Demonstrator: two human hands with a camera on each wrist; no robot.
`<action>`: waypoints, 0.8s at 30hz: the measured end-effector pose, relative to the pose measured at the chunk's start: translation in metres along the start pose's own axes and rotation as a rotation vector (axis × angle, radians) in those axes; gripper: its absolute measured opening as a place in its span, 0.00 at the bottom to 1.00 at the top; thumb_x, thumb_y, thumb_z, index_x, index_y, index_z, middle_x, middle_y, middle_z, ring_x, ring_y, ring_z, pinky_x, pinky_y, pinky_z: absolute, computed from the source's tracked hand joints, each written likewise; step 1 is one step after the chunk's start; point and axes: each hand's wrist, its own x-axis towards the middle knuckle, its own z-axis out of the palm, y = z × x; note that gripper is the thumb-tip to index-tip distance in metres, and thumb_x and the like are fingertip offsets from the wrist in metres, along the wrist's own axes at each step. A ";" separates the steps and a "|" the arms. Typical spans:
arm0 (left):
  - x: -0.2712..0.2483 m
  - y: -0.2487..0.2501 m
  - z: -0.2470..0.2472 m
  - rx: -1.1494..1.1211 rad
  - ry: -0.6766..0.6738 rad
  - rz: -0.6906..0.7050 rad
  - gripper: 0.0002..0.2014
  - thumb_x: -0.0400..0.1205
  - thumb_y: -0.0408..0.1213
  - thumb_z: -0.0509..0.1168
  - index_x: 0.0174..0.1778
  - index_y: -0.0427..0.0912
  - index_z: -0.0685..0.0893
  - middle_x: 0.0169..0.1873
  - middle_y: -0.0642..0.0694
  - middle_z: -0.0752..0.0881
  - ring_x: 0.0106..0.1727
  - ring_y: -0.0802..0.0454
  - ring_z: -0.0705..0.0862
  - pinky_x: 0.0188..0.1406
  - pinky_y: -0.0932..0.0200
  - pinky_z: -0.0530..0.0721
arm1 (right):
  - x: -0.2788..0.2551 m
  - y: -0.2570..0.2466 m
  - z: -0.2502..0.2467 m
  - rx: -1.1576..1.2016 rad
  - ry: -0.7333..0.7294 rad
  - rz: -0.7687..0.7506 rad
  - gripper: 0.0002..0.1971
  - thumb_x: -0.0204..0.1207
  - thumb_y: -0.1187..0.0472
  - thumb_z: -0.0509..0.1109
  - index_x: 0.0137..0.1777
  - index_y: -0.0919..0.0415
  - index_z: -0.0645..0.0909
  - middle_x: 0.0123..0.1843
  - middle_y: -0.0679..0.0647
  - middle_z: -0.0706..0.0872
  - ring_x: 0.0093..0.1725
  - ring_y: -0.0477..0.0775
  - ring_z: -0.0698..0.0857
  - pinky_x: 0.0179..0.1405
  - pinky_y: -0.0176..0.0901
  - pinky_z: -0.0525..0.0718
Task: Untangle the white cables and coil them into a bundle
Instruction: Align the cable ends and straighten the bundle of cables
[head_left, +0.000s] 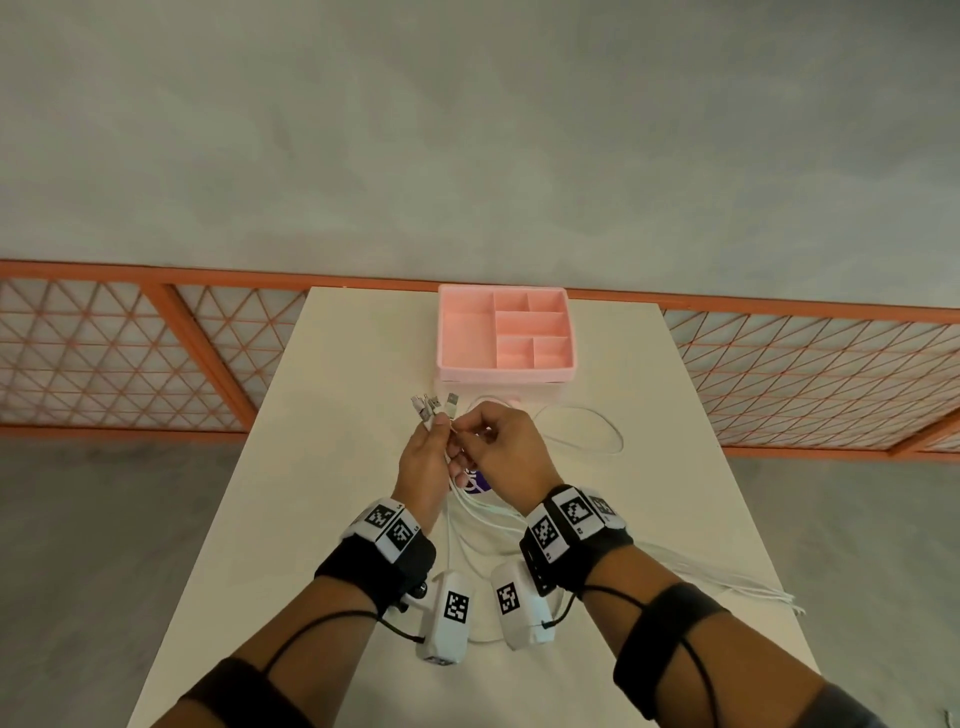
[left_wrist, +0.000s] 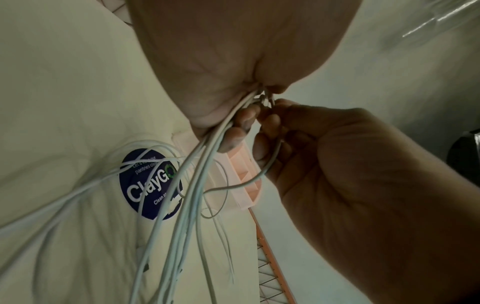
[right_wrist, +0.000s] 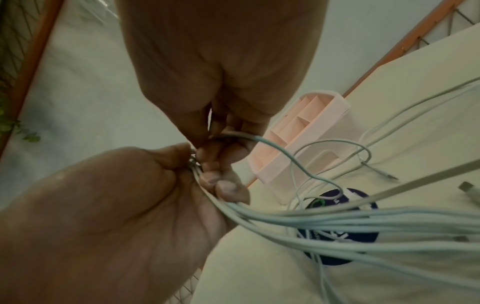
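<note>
Several white cables (head_left: 480, 512) are gathered in my left hand (head_left: 428, 457), which grips them just below their plug ends (head_left: 434, 405) above the table. The strands (left_wrist: 182, 205) hang from that fist and trail over the table toward its right edge (right_wrist: 363, 226). My right hand (head_left: 501, 447) is beside the left, its fingers curled and pinching one cable (right_wrist: 262, 142) close to the plugs. That cable (left_wrist: 259, 176) loops away to the table. The fingertips of both hands meet at the plugs, so the exact contact is partly hidden.
A pink compartment tray (head_left: 506, 332) stands at the table's far edge, just beyond the hands. A cable loop (head_left: 587, 431) lies on the white table (head_left: 322, 467) right of the hands. A round blue sticker (left_wrist: 150, 185) lies under the cables. An orange railing (head_left: 156, 353) runs behind.
</note>
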 end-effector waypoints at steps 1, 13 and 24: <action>0.001 -0.002 -0.001 0.006 0.005 0.004 0.16 0.91 0.42 0.54 0.43 0.37 0.77 0.25 0.44 0.75 0.20 0.53 0.70 0.21 0.57 0.69 | -0.001 0.003 -0.001 -0.005 -0.017 0.007 0.03 0.80 0.75 0.65 0.48 0.72 0.80 0.32 0.68 0.84 0.29 0.63 0.82 0.33 0.57 0.83; 0.010 -0.003 -0.002 0.080 0.141 0.056 0.24 0.89 0.50 0.57 0.31 0.38 0.75 0.23 0.44 0.78 0.21 0.47 0.71 0.24 0.56 0.72 | -0.003 0.040 -0.029 -0.468 -0.066 -0.033 0.04 0.76 0.57 0.74 0.41 0.54 0.83 0.38 0.50 0.88 0.38 0.46 0.84 0.43 0.41 0.83; 0.014 0.000 0.003 -0.007 0.101 0.065 0.19 0.91 0.45 0.55 0.35 0.42 0.74 0.22 0.50 0.79 0.27 0.49 0.75 0.32 0.54 0.73 | -0.004 0.035 -0.030 -0.390 -0.115 -0.026 0.14 0.76 0.48 0.75 0.31 0.53 0.83 0.25 0.45 0.76 0.27 0.43 0.72 0.30 0.32 0.70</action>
